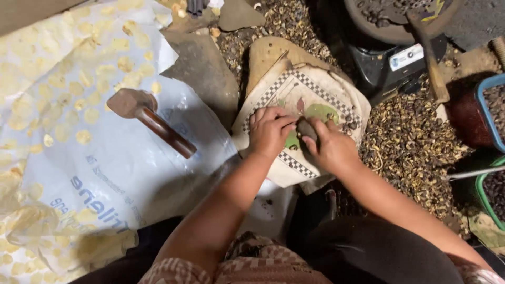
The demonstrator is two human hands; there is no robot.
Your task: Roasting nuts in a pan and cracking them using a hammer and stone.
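Spreading across the floor at the left, a large white plastic sack (105,173) strewn with pale yellow kernels is seen, with a brown wooden mallet (150,118) lying on it. Beside it a worn checkered-edged cloth pad (310,87) is laid over dark shell litter (410,142). Above that pad, a small dark nut (306,129) is gripped between the left hand (269,131) and right hand (331,147), both closed on it.
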